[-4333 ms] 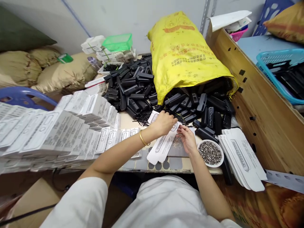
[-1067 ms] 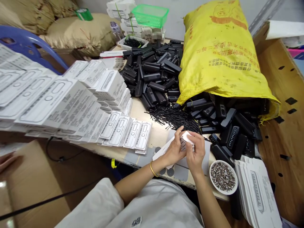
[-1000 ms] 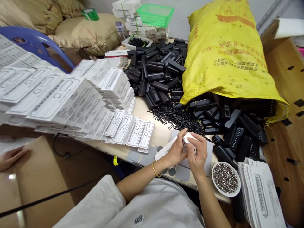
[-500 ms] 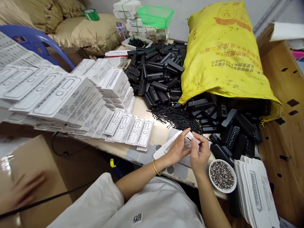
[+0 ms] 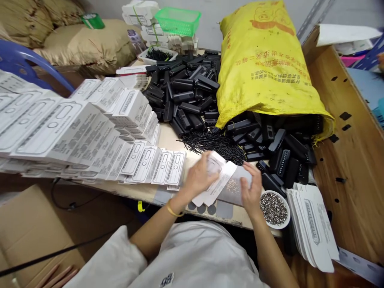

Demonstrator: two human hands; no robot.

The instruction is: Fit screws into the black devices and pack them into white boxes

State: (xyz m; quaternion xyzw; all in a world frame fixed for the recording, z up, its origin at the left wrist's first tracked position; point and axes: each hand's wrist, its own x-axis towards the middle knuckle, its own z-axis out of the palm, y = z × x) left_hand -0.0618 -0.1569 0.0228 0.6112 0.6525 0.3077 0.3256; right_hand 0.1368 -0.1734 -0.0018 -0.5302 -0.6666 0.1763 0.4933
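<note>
My left hand grips a white printed carton and holds it low over the table, blurred by motion. My right hand hovers just right of the carton, fingers spread, above a small scatter of metal pieces on a grey sheet. A white bowl of small metal pieces stands right beside that hand. Thin black sticks lie heaped just beyond both hands.
Rows of filled white boxes cover the table's left. Black plastic cases spill from a yellow sack. Flat unfolded cartons are stacked at the right. A green basket sits at the back, a wooden panel at the right.
My left hand has carried the carton left and down. My right hand has let go of it and spread open over the grey sheet. The view has shifted slightly.
</note>
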